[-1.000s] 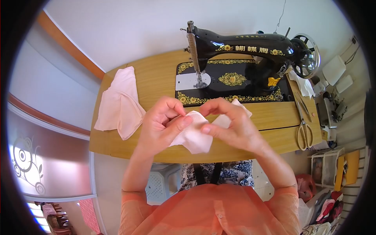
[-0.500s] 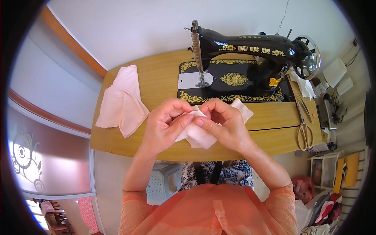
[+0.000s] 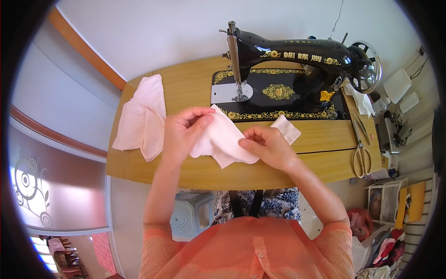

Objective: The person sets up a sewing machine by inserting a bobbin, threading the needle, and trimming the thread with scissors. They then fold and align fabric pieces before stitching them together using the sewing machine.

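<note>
Left hand (image 3: 189, 132) and right hand (image 3: 269, 146) have drawn apart since the earlier frame, spreading the pale pink cloth (image 3: 223, 142) between them; left thumb and fingers pinch it near its upper corner, right thumb and fingers pinch its right edge; it is held over the wooden table (image 3: 325, 137); a small pale cloth (image 3: 286, 129) lies just beside the right grip; a larger pink cloth (image 3: 141, 121) lies left of the left grip; beyond both grips stands a black sewing machine (image 3: 297, 55); scissors (image 3: 360, 156) lie well right of the right grip.
</note>
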Demonstrator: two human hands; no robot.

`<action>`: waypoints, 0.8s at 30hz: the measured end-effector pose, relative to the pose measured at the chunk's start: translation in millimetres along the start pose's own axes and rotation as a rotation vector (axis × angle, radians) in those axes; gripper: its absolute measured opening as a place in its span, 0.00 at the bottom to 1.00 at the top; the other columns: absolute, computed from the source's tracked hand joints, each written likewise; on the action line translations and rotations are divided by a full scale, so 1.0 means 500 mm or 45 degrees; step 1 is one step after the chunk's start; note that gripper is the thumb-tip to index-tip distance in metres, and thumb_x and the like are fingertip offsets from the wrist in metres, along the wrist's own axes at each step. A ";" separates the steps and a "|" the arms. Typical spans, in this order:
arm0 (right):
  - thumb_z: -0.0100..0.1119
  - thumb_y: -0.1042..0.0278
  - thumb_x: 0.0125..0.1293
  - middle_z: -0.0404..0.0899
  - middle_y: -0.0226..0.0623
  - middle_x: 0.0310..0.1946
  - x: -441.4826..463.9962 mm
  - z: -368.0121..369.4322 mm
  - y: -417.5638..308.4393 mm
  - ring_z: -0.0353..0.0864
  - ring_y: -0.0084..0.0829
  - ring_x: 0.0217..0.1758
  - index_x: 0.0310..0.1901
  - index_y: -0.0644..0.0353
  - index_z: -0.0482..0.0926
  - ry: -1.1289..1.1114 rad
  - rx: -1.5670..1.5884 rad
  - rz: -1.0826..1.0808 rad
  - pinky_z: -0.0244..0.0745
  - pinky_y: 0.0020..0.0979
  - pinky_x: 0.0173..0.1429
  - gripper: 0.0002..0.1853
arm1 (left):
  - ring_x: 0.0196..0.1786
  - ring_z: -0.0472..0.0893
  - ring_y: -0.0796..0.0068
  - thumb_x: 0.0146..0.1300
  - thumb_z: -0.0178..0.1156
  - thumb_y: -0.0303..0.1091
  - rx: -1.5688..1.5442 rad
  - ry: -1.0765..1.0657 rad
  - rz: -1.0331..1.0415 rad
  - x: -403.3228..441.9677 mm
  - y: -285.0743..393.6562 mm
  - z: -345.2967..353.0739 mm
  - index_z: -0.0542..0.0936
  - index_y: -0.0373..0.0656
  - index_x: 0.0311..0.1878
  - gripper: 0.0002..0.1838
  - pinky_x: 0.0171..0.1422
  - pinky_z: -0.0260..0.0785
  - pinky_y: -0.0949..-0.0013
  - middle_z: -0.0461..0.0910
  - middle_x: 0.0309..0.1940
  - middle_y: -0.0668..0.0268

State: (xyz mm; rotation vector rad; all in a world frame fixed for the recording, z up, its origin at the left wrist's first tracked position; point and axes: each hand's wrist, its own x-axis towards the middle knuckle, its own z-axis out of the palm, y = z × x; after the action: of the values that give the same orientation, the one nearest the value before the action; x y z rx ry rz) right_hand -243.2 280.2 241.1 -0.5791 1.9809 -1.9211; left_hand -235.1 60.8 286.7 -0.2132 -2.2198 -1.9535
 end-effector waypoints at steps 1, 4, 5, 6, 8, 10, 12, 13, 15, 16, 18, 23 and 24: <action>0.61 0.65 0.66 0.78 0.30 0.26 0.000 -0.004 -0.002 0.75 0.17 0.28 0.43 0.66 0.77 0.019 -0.027 0.042 0.73 0.22 0.30 0.12 | 0.35 0.80 0.83 0.61 0.64 0.25 0.011 -0.013 -0.027 0.008 -0.007 -0.004 0.82 0.33 0.44 0.09 0.40 0.73 0.79 0.83 0.34 0.64; 0.59 0.65 0.67 0.78 0.31 0.25 0.005 -0.009 -0.015 0.76 0.17 0.25 0.42 0.67 0.77 0.057 -0.087 0.144 0.73 0.21 0.24 0.12 | 0.36 0.80 0.81 0.60 0.64 0.24 0.018 -0.044 -0.103 0.029 -0.025 -0.019 0.81 0.32 0.43 0.09 0.41 0.74 0.77 0.83 0.36 0.63; 0.58 0.65 0.67 0.78 0.31 0.25 0.008 -0.010 -0.016 0.76 0.17 0.25 0.42 0.67 0.77 0.067 -0.097 0.164 0.73 0.21 0.23 0.12 | 0.36 0.80 0.81 0.60 0.65 0.24 0.000 -0.055 -0.125 0.035 -0.032 -0.021 0.82 0.32 0.43 0.09 0.41 0.74 0.77 0.83 0.36 0.63; 0.58 0.65 0.67 0.78 0.31 0.25 0.011 -0.011 -0.018 0.76 0.17 0.24 0.42 0.68 0.77 0.078 -0.109 0.180 0.72 0.21 0.21 0.12 | 0.36 0.80 0.82 0.60 0.65 0.24 -0.019 -0.065 -0.142 0.040 -0.037 -0.022 0.82 0.32 0.43 0.09 0.41 0.74 0.77 0.83 0.35 0.63; 0.57 0.65 0.67 0.79 0.34 0.25 0.014 -0.010 -0.022 0.77 0.18 0.22 0.41 0.68 0.77 0.070 -0.134 0.203 0.72 0.21 0.21 0.12 | 0.35 0.79 0.83 0.60 0.65 0.26 -0.045 -0.074 -0.162 0.045 -0.043 -0.020 0.82 0.32 0.41 0.09 0.40 0.73 0.79 0.83 0.33 0.64; 0.57 0.66 0.67 0.80 0.36 0.25 0.016 -0.009 -0.024 0.78 0.20 0.21 0.41 0.68 0.77 0.066 -0.147 0.239 0.72 0.22 0.21 0.12 | 0.33 0.78 0.84 0.60 0.66 0.27 0.022 -0.105 -0.187 0.053 -0.046 -0.022 0.82 0.32 0.41 0.09 0.38 0.72 0.80 0.83 0.32 0.65; 0.57 0.67 0.66 0.80 0.40 0.24 0.018 -0.003 -0.024 0.79 0.24 0.20 0.41 0.69 0.75 0.071 -0.205 0.226 0.73 0.25 0.22 0.11 | 0.32 0.78 0.85 0.58 0.67 0.28 0.177 -0.165 -0.209 0.075 -0.048 -0.021 0.82 0.33 0.41 0.10 0.37 0.71 0.80 0.83 0.32 0.66; 0.56 0.68 0.66 0.81 0.41 0.24 0.019 -0.001 -0.025 0.80 0.26 0.20 0.41 0.69 0.74 0.079 -0.239 0.220 0.74 0.27 0.23 0.11 | 0.32 0.78 0.85 0.57 0.67 0.27 0.274 -0.221 -0.210 0.095 -0.055 -0.021 0.82 0.33 0.41 0.10 0.37 0.71 0.78 0.83 0.31 0.66; 0.56 0.69 0.65 0.81 0.44 0.24 0.030 0.001 -0.032 0.81 0.31 0.20 0.42 0.69 0.72 0.059 -0.399 0.216 0.75 0.31 0.26 0.11 | 0.30 0.78 0.83 0.55 0.69 0.27 0.468 -0.337 -0.200 0.142 -0.075 -0.018 0.83 0.35 0.42 0.11 0.37 0.71 0.76 0.83 0.30 0.67; 0.55 0.69 0.64 0.81 0.46 0.23 0.036 0.004 -0.036 0.81 0.33 0.20 0.42 0.69 0.70 0.049 -0.476 0.215 0.76 0.33 0.28 0.11 | 0.32 0.78 0.80 0.54 0.69 0.27 0.540 -0.370 -0.138 0.157 -0.082 -0.008 0.83 0.35 0.42 0.12 0.39 0.71 0.74 0.83 0.31 0.66; 0.56 0.69 0.63 0.80 0.51 0.23 0.049 0.005 -0.032 0.82 0.45 0.25 0.42 0.68 0.68 0.002 -0.593 0.239 0.76 0.40 0.36 0.12 | 0.36 0.80 0.74 0.52 0.69 0.27 0.691 -0.434 -0.015 0.180 -0.094 0.018 0.82 0.36 0.43 0.13 0.42 0.72 0.70 0.83 0.33 0.64; 0.58 0.68 0.62 0.80 0.52 0.25 0.025 -0.012 -0.029 0.81 0.51 0.32 0.34 0.67 0.73 -0.065 -0.778 -0.064 0.75 0.44 0.39 0.09 | 0.48 0.77 0.60 0.55 0.63 0.23 0.890 -0.222 0.608 0.153 -0.123 0.039 0.80 0.36 0.44 0.12 0.52 0.71 0.65 0.80 0.46 0.60; 0.59 0.69 0.62 0.80 0.51 0.26 0.022 -0.018 -0.037 0.81 0.51 0.32 0.33 0.66 0.74 -0.103 -0.780 -0.069 0.75 0.44 0.39 0.09 | 0.50 0.76 0.57 0.55 0.61 0.22 0.939 -0.172 0.673 0.138 -0.120 0.038 0.80 0.36 0.44 0.12 0.53 0.70 0.64 0.79 0.47 0.59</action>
State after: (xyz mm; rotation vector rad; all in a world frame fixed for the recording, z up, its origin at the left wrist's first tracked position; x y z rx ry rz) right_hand -256.1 282.0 260.3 -0.8467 2.5150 -1.2636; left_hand -316.3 71.4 241.7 -0.7341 -2.4566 -0.8168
